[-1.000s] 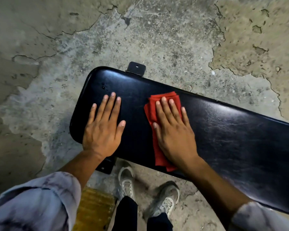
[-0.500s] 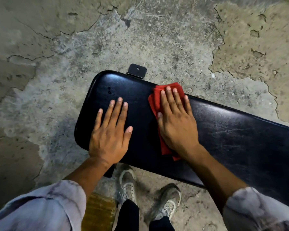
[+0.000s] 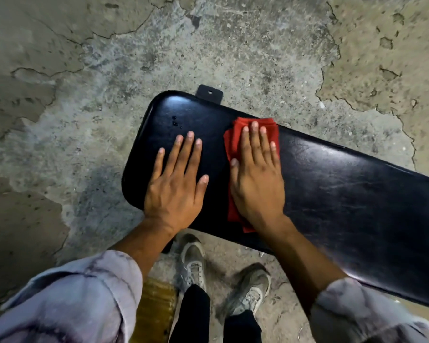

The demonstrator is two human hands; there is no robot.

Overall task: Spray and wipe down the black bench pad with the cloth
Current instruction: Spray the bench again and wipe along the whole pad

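The long black bench pad (image 3: pixel 344 194) runs from the centre to the right edge of the head view. My right hand (image 3: pixel 256 179) lies flat on a folded red cloth (image 3: pixel 235 131), pressing it onto the pad near the far edge. My left hand (image 3: pixel 176 184) rests flat on the bare pad beside it, fingers spread, holding nothing. A few small droplets (image 3: pixel 175 122) sit on the pad near its rounded left end. No spray bottle is in view.
A black metal bracket (image 3: pixel 209 92) sticks out behind the pad's far edge. Cracked concrete floor (image 3: pixel 84 120) surrounds the bench. My two grey shoes (image 3: pixel 193 263) stand under the near edge, beside a yellowish object (image 3: pixel 154 310) on the floor.
My right hand has slid the red cloth away from me, from mid-pad to the far edge. My left hand stays flat on the pad.
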